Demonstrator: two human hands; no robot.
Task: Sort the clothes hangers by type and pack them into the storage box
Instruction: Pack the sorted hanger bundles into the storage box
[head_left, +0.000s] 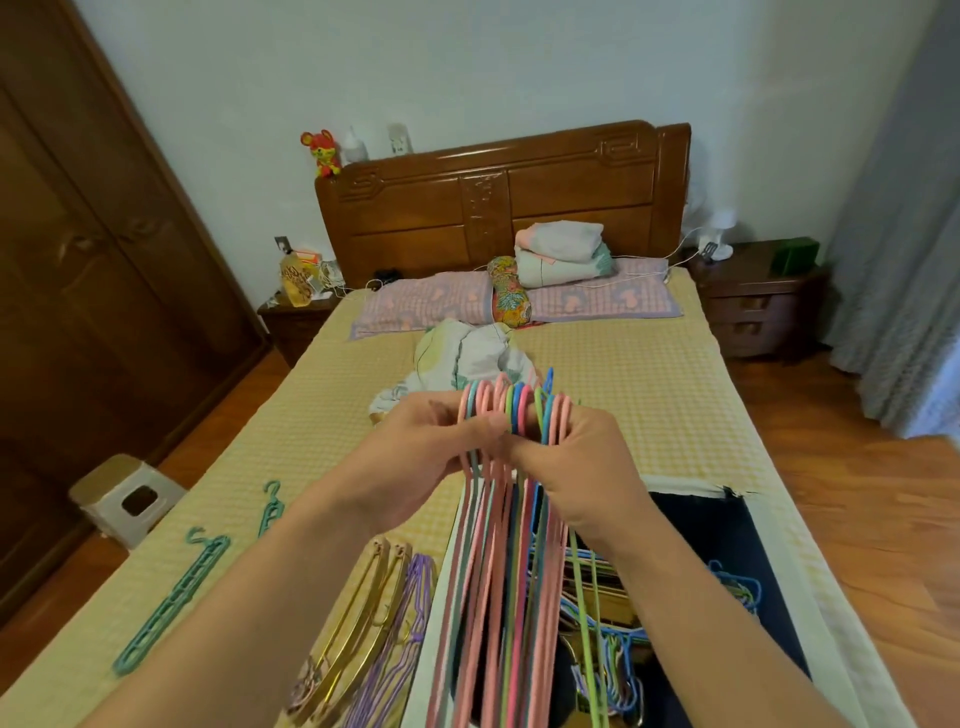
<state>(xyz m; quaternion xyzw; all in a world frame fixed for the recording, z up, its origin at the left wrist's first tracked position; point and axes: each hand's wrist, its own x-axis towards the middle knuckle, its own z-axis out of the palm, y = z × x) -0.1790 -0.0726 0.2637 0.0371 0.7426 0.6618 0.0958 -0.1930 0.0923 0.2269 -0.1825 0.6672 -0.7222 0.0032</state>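
Pink hangers (498, 545) gripped in both hands' fingers (441, 415); gold hangers (353, 623), purple hangers (395, 639) alongside.

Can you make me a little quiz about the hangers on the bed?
1. True or false: both hands hold the bunch of colourful hangers.
2. Which hangers lie nearest the gold hangers? A purple, B red, C black.
3. Fill in: the storage box sits on the ____.

Key
1. True: the left hand and right hand grip it near the hooks.
2. A, the purple hangers.
3. Bed.
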